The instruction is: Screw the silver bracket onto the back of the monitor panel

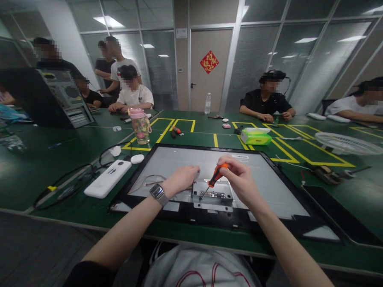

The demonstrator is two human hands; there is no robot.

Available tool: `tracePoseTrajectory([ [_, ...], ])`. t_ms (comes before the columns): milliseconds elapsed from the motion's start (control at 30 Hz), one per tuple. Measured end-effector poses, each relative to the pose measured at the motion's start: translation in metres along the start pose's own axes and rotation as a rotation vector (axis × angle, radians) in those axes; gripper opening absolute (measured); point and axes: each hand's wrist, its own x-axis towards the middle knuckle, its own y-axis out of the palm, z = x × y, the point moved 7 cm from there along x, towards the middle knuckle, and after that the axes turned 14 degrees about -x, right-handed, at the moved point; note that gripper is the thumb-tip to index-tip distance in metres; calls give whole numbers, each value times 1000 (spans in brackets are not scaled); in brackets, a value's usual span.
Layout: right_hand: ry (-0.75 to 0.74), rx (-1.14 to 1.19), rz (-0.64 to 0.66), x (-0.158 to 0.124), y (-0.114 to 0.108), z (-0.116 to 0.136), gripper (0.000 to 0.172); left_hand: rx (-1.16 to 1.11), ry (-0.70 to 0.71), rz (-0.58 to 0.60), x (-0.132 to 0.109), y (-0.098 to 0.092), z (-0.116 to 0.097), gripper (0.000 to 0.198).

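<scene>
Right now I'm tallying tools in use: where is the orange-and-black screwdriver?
Near the head view's centre, the screwdriver is in the right hand, its tip down at the metal bracket on the panel.

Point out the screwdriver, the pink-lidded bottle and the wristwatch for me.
Screwdriver (pixel 215 177): head view, on its orange-and-black handle.
Pink-lidded bottle (pixel 141 129): head view, on its see-through patterned body.
Wristwatch (pixel 157 192): head view, on its dark face.

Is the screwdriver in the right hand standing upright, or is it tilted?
Tilted: the screwdriver slants from the right hand down and leftward, its tip at the metal bracket.
</scene>
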Motion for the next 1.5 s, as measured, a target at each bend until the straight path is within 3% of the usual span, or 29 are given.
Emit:
tracePoseTrajectory([
  [133,107,135,100,-1,9,-4,31,-5,1,-1,0,-1,-1,26],
  [233,103,154,134,-2,10,1,29,-9,7,-7,0,-2,-3,27],
  [667,65,108,107,-1,8,4,23,-10,1,-8,0,0,-1,26],
  [1000,90,110,185,-2,9,3,32,-13,5,-20,-1,-3,-2,25],
  [1167,25,31,80,-1,-1,1,18,-4,9,-12,0,-2,-2,26],
  [1333,48,52,160,-2,3,1,30,-3,3,-9,-1,-3,-3,23],
  [1500,39,20,137,-2,1,-3,23,14,-2,-7,0,-2,-2,25],
])
